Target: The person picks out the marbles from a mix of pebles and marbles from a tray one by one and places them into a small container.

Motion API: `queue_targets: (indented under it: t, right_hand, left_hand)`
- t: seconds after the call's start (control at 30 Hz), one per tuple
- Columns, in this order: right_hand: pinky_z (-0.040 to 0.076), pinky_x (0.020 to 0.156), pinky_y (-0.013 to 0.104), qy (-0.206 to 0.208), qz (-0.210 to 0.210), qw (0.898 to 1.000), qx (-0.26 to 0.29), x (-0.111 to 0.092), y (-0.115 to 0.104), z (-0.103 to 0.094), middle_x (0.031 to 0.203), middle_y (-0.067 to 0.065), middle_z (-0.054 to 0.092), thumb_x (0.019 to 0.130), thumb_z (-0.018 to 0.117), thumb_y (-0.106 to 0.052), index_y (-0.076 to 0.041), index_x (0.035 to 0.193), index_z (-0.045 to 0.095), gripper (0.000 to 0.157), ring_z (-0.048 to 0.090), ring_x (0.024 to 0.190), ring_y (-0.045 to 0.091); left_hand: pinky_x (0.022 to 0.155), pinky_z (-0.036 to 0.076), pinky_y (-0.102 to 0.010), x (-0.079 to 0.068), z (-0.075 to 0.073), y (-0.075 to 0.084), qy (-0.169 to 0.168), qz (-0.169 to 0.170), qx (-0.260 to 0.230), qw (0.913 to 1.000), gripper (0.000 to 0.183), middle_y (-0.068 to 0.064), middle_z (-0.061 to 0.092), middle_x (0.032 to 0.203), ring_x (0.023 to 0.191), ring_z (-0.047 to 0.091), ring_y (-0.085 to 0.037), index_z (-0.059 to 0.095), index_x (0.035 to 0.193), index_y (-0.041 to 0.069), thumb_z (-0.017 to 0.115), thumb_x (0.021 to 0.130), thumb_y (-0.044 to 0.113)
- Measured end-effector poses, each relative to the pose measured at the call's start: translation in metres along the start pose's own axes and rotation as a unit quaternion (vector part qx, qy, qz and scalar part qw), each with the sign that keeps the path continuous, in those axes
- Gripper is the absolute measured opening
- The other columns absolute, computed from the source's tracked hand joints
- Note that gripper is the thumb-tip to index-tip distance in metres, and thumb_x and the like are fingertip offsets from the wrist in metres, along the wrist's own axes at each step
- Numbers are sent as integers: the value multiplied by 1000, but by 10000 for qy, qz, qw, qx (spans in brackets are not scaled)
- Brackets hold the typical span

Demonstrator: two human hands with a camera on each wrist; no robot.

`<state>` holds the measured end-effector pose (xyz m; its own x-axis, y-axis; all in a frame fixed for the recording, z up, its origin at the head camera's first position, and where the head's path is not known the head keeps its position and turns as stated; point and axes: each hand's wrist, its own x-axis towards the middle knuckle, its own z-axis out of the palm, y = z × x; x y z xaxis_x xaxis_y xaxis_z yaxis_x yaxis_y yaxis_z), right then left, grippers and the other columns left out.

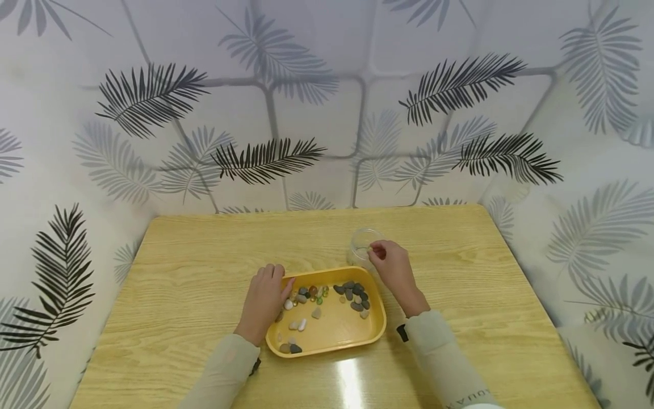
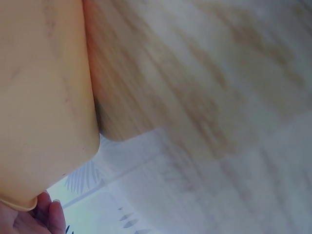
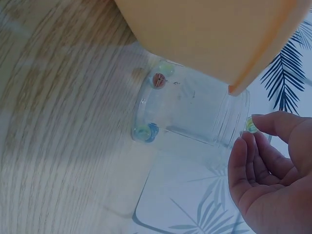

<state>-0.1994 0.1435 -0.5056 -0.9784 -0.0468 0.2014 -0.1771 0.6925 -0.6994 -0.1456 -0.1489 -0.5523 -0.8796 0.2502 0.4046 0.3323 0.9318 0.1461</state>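
A yellow tray (image 1: 377, 331) on the wooden table holds several grey, white and brown pebbles (image 1: 352, 292) and a few green glass beads (image 1: 321, 293). My left hand (image 1: 263, 301) grips the tray's left rim, thumb over the edge; in the left wrist view its fingertips (image 2: 46, 214) show beside the tray (image 2: 44, 97). Behind the tray stands a clear glass jar (image 1: 364, 241). My right hand (image 1: 379, 250) hovers over the jar's mouth and pinches a small yellow-green bead (image 3: 250, 125). In the right wrist view the jar (image 3: 195, 107) has a few beads (image 3: 159, 80) at its bottom.
The table (image 1: 204, 255) stands in a corner of walls papered with a leaf pattern (image 1: 153, 96). Bare wood lies to the left, right and back of the tray. A light glare (image 1: 349, 378) shows near the front edge.
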Motion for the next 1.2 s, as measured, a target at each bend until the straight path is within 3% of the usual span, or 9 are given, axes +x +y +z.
queue_targets:
  t: [0.4, 0.67, 0.97, 1.2]
  right_hand:
    - [51, 68, 32, 28, -27, 10000, -91, 1, 3, 1, 87, 8, 64, 88, 64, -13, -2, 99, 67, 16, 60, 78, 19]
    - [51, 69, 34, 80, -27, 10000, -12, -2, 2, -1, 89, 9, 64, 89, 62, -13, -2, 99, 67, 16, 60, 79, 20]
    - [52, 69, 32, 112, -40, 9999, 66, -5, -1, -1, 89, 8, 64, 88, 63, -12, -2, 98, 67, 15, 60, 78, 19]
    - [52, 68, 31, 17, -116, 9998, 139, -11, -9, 5, 88, 6, 64, 88, 63, -14, -2, 99, 68, 17, 59, 77, 17]
  left_hand:
    - [53, 29, -27, 0, -2, 1, -4, -35, -121, 9999, 30, -1, 35, 73, 59, 30, -16, 46, 88, 7, 63, 90, 32]
    - [54, 30, -27, 0, -3, 1, -184, -136, -133, 9996, 29, -1, 36, 73, 60, 31, -16, 47, 91, 7, 60, 91, 33]
    - [53, 31, -28, -1, -2, 2, 6, -70, -156, 9999, 29, -2, 38, 74, 60, 33, -16, 48, 90, 6, 62, 90, 32]
    - [53, 30, -28, -1, 1, 0, -56, -116, -162, 9998, 29, -2, 38, 74, 60, 32, -16, 48, 91, 7, 59, 91, 34]
